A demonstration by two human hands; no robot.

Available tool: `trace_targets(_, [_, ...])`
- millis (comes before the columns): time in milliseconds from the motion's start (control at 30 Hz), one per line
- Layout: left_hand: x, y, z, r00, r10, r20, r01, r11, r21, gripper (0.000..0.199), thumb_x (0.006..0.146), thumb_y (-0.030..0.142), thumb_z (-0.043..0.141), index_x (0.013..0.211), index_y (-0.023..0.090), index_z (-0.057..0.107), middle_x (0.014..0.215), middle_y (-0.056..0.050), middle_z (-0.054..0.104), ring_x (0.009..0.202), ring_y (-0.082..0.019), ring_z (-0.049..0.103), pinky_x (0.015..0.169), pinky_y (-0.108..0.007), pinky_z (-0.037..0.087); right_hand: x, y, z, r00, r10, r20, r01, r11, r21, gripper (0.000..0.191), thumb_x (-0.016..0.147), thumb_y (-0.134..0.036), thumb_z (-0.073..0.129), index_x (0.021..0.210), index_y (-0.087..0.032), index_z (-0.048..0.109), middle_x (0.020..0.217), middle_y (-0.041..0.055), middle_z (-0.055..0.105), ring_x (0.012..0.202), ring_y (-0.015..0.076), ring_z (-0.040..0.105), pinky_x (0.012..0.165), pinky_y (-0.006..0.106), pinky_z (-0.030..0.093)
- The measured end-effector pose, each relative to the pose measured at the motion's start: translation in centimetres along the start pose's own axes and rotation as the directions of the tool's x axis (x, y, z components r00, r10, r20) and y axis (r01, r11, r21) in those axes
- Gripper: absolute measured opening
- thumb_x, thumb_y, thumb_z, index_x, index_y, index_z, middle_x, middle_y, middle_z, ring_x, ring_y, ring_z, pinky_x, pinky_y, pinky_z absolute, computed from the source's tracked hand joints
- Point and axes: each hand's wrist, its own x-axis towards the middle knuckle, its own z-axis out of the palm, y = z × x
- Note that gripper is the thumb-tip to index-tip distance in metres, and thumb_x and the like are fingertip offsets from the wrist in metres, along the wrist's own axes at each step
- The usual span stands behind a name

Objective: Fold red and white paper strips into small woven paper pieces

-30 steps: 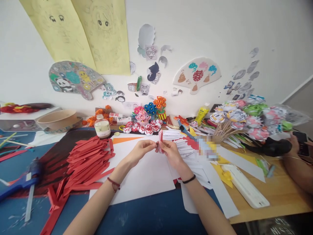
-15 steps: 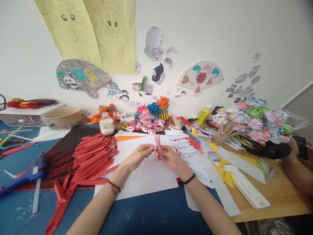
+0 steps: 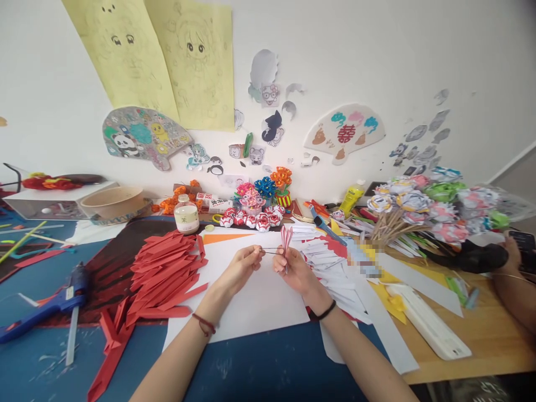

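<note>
My right hand (image 3: 293, 272) is closed round a bundle of red-and-white folded paper strips (image 3: 286, 240), which stands upright with its ends fanned at the top. Between my hands a thin dark band (image 3: 268, 249) is stretched taut, two strands showing. My left hand (image 3: 244, 264) pinches the band's left end between thumb and fingers; its other end reaches the paper bundle. Both hands are above a large white sheet (image 3: 234, 301). Left of them lies a heap of red folded strips (image 3: 167, 273), and on the right are white folded strips (image 3: 330, 273).
A blue glue gun (image 3: 69, 301) lies at the left. Behind my hands stand a glue jar (image 3: 186, 215) and red-and-white paper flowers (image 3: 263, 222). A white long device (image 3: 431, 324) lies right, near paper blooms on sticks (image 3: 406, 204). Another person's arm (image 3: 513, 290) is at the far right.
My hands have moved apart, and the dark band now shows stretched between them. The paper bundle has moved right, its top now fanned. The view has shifted slightly.
</note>
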Motion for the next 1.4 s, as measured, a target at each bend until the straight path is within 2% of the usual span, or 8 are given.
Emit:
trace_targets(167, [-0.5, 1.2, 1.4, 1.000, 0.013, 0.014, -0.011, 0.990, -0.141, 0.024, 0.079, 0.032, 0.071, 0.087, 0.012, 0.061, 0.100, -0.007, 0.055, 0.071, -0.008, 0.043, 0.062, -0.022, 0.034, -0.1, -0.3, -0.1, 1.000, 0.004, 0.019, -0.005, 0.998, 0.067, 0.025, 0.077, -0.038, 0.075, 0.078, -0.018, 0.060, 0.057, -0.0059, 0.040, 0.052, 0.0088, 0.039, 0.057, 0.024, 0.038])
trace_targets(433, [-1.6, 1.7, 4.4, 0.991, 0.115, 0.061, -0.085, 0.927, -0.365, 0.019, 0.081, 0.027, 0.068, 0.087, 0.014, 0.054, 0.089, -0.003, 0.049, 0.065, -0.007, 0.038, 0.063, -0.022, 0.033, -0.4, -0.2, 0.2, 0.997, 0.013, 0.075, -0.022, 0.993, 0.115, 0.033, 0.073, -0.044, 0.076, 0.070, -0.020, 0.053, 0.052, -0.0080, 0.031, 0.046, 0.0095, 0.031, 0.050, 0.023, 0.033])
trace_targets(533, [-1.8, 1.6, 4.5, 0.992, 0.066, 0.107, -0.031, 0.953, -0.301, 0.022, 0.081, 0.030, 0.067, 0.087, 0.016, 0.051, 0.079, 0.001, 0.044, 0.059, -0.007, 0.033, 0.058, -0.022, 0.029, -0.5, -0.2, 0.1, 0.998, 0.014, 0.066, -0.020, 0.995, 0.098, 0.034, 0.073, -0.046, 0.075, 0.070, -0.020, 0.053, 0.051, -0.0084, 0.031, 0.045, 0.0090, 0.032, 0.050, 0.024, 0.034])
trace_targets(667, [-1.7, 1.7, 3.6, 0.981, 0.001, 0.193, 0.006, 0.999, -0.040, 0.031, 0.074, 0.037, 0.072, 0.079, 0.016, 0.048, 0.065, 0.005, 0.038, 0.054, -0.007, 0.029, 0.053, -0.023, 0.019, -0.6, 0.1, -0.3, 0.997, 0.038, 0.066, -0.038, 0.999, 0.008, 0.035, 0.070, -0.048, 0.077, 0.071, -0.020, 0.055, 0.052, -0.0081, 0.036, 0.044, 0.0085, 0.035, 0.052, 0.026, 0.035])
trace_targets(833, [-1.6, 2.5, 1.8, 0.967, -0.090, 0.239, 0.021, 0.961, 0.275, 0.027, 0.080, 0.039, 0.065, 0.081, 0.014, 0.056, 0.061, 0.002, 0.048, 0.056, -0.009, 0.041, 0.054, -0.024, 0.022, -0.7, 0.3, -0.4, 0.995, 0.075, 0.059, -0.070, 0.995, -0.076, 0.038, 0.066, -0.050, 0.078, 0.069, -0.019, 0.056, 0.052, -0.0065, 0.042, 0.045, 0.0089, 0.039, 0.052, 0.027, 0.034])
trace_targets(1000, [-1.6, 2.8, 0.4, 0.918, -0.216, 0.332, 0.109, 0.944, 0.312, 0.025, 0.075, 0.034, 0.070, 0.085, 0.012, 0.063, 0.054, 0.001, 0.056, 0.044, -0.008, 0.047, 0.048, -0.022, 0.031, -0.8, 0.3, 0.1, 0.988, 0.067, 0.139, -0.057, 0.996, -0.071, 0.036, 0.071, -0.049, 0.075, 0.068, -0.018, 0.056, 0.050, -0.0072, 0.041, 0.043, 0.0082, 0.040, 0.050, 0.026, 0.036])
trace_targets(1133, [-1.3, 2.4, -0.2, 0.903, -0.271, 0.334, 0.137, 0.917, 0.373, 0.023, 0.073, 0.032, 0.072, 0.082, 0.011, 0.066, 0.050, 0.002, 0.057, 0.036, -0.008, 0.048, 0.038, -0.020, 0.038, -1.0, 0.4, 0.2, 0.976, 0.092, 0.196, -0.081, 0.995, -0.063, 0.035, 0.073, -0.047, 0.074, 0.068, -0.017, 0.057, 0.050, -0.0073, 0.042, 0.041, 0.0088, 0.044, 0.049, 0.026, 0.038])
trace_targets(1400, [-1.5, 2.0, -0.5, 0.855, -0.295, 0.427, 0.184, 0.942, 0.282, 0.027, 0.063, 0.032, 0.080, 0.075, 0.010, 0.069, 0.064, -0.007, 0.068, 0.043, -0.012, 0.057, 0.034, -0.020, 0.046, -1.0, 1.1, 0.6, 0.958, 0.098, 0.268, -0.062, 0.988, -0.140, 0.038, 0.076, -0.049, 0.071, 0.064, -0.016, 0.057, 0.051, -0.0047, 0.046, 0.045, 0.0116, 0.052, 0.052, 0.028, 0.043])
